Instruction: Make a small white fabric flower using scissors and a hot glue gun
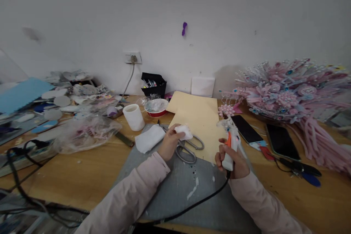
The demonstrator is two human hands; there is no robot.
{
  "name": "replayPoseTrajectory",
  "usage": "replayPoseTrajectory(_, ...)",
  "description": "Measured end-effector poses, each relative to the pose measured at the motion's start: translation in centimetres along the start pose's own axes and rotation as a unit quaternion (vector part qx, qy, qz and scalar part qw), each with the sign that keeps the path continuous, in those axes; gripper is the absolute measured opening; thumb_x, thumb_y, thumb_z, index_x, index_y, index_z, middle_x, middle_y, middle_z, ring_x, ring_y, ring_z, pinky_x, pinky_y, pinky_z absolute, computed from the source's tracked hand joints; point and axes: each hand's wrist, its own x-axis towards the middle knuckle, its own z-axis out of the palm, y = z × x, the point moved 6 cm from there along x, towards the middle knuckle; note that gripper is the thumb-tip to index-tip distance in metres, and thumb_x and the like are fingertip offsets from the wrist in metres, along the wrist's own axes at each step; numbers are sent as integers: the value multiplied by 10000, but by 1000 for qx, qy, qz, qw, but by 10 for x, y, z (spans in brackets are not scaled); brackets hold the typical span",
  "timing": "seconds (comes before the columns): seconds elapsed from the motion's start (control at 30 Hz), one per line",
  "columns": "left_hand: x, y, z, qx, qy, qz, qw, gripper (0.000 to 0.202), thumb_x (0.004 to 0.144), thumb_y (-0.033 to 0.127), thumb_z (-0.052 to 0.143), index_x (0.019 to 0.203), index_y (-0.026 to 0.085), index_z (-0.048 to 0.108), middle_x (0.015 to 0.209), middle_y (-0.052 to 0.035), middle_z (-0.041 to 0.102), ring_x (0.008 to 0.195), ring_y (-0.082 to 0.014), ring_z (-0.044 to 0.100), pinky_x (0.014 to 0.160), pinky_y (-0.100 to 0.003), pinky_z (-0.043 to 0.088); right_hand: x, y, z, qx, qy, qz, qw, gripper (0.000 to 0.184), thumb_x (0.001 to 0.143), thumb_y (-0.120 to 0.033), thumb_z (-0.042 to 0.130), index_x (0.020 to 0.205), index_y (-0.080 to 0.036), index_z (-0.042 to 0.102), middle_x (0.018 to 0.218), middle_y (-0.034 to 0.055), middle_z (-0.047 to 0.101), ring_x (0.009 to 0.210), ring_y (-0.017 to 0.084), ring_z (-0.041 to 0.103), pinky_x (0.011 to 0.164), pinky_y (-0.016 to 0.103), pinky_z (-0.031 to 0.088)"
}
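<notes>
My left hand (169, 142) pinches a small wad of white tissue (184, 132) between thumb and fingers, above the scissors. My right hand (233, 159) is wrapped round a white hot glue gun (228, 161) with an orange trigger, its nozzle end pointing away from me and a black cord (204, 202) running from its base. Grey-handled scissors (186, 155) lie beneath my left hand, their blades mostly hidden. Left of that hand is a folded white cloth or tissue (149, 138). Yellow card sheets (200, 117) lie on the grey mat (170, 193).
A white roll (134, 117), a red-rimmed bowl (156, 114) and a black pen box (154, 87) stand behind. On the right are two phones (246, 128), keys (300, 173) and a pink beaded headdress (290, 95). A plastic bag (87, 135) and white discs clutter the left.
</notes>
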Motion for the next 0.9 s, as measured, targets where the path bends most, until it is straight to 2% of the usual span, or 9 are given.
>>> replayPoseTrajectory(0.1,1,-3,3,-112,-15,-56,992,197,575,153,611,768,144,573,739,-1,585,672,-107,527,644,-228,407,-2,-1,5,37,-44,29,998,301,679,-420,581,914,-243,515,481,-69,442,374,106,459,292,189,329)
replayPoseTrajectory(0.27,1,-5,1,-195,-7,-111,975,171,585,134,562,751,118,601,685,-28,582,606,-117,516,592,-259,422,1,-2,-3,87,-22,42,995,280,674,-457,575,849,-238,575,476,-54,398,444,119,480,384,227,403)
replayPoseTrajectory(0.37,0,-6,2,-220,-20,-136,966,169,603,156,541,752,106,603,619,-29,550,559,-120,496,570,-276,419,1,-4,-3,91,-16,28,995,292,676,-465,588,848,-229,587,467,-54,406,436,114,476,384,220,401)
replayPoseTrajectory(0.5,-1,-4,6,-244,-44,-135,959,128,622,160,530,727,114,588,580,-16,508,522,-116,466,553,-282,406,1,-4,3,77,-28,19,996,368,662,-521,587,846,-201,593,416,-64,422,382,108,461,334,203,380)
replayPoseTrajectory(0.57,-2,-4,7,-242,-50,-135,959,124,623,151,532,727,112,588,595,-22,515,524,-115,461,556,-283,401,1,-5,5,67,-27,0,997,345,663,-487,600,847,-196,592,405,-65,439,370,109,467,319,200,380)
replayPoseTrajectory(0.73,-5,-2,10,-226,-78,-129,962,123,587,136,558,701,103,592,640,-33,530,574,-128,481,584,-284,392,-7,-8,8,40,-41,-55,997,296,684,-338,618,950,-225,553,666,-19,593,500,127,566,378,224,443)
replayPoseTrajectory(0.83,-7,2,14,-228,-100,-107,963,108,556,128,574,662,110,582,630,-23,506,609,-134,482,621,-292,392,-15,-10,10,-19,-66,-100,993,277,713,-334,597,963,-231,539,757,-4,602,444,102,532,353,219,408)
replayPoseTrajectory(0.9,-8,5,17,-235,-129,-93,959,102,544,131,580,645,119,569,626,-15,485,616,-134,474,627,-292,386,-20,-9,12,-94,-84,-120,985,225,747,-353,558,919,-207,555,681,-1,595,395,88,482,338,211,375)
